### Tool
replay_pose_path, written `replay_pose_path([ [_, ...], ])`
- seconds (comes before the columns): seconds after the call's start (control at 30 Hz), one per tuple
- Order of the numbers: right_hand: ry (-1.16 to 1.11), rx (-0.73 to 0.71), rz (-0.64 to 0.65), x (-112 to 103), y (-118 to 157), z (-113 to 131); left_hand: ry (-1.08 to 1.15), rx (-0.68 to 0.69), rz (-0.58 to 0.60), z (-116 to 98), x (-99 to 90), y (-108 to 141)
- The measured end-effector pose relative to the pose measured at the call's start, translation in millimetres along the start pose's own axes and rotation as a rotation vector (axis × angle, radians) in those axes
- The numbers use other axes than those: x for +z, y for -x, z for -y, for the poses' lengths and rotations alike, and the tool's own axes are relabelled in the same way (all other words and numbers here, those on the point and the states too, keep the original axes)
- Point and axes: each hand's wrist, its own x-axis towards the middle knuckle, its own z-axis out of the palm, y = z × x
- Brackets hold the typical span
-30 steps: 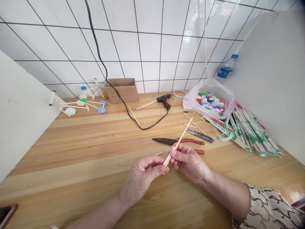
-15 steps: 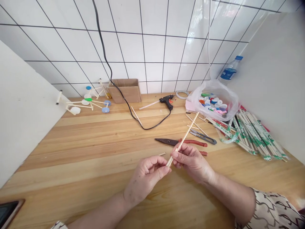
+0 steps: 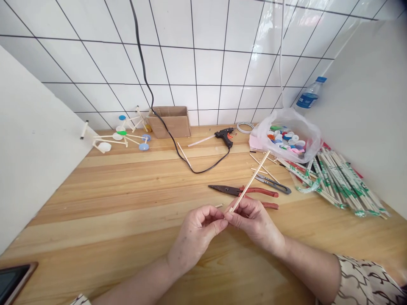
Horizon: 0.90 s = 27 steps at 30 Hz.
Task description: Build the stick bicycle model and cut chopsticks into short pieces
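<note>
Hands point(image 3: 195, 237) point(image 3: 254, 222) curled on wood stick point(image 3: 251, 182)

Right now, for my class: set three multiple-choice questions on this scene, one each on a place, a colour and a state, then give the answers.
1. Where is the hot glue gun?
A) In the cardboard box
B) On the wooden counter
C) In the plastic bag

2. What colour are the handles of the pliers?
A) Blue
B) Green
C) Red

3. What state is the wooden stick in?
A) Flat on the counter
B) Held up in the right hand
C) Stuck in the cardboard box

Answers:
1. B: it rests on the bare wood.
2. C: both handles show red.
3. B: the hand pinches it, its far end raised above the counter.
</note>
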Motion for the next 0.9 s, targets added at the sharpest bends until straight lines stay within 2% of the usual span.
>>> replay_pose_path([
  [0.43, -0.017, 0.026, 0.007, 0.7, -1.0, -2.2, -0.047, 0.007, -0.009, -2.9, 3.6, 3.3],
  [0.63, -0.028, 0.020, -0.036, -0.6, -3.0, 3.0, -0.104, 0.006, -0.004, -2.3, 3.1, 3.5],
  [0.9, 0.061, 0.012, -0.044, -4.9, -2.1, 4.1, -0.088, -0.013, 0.007, -1.8, 3.8, 4.0],
])
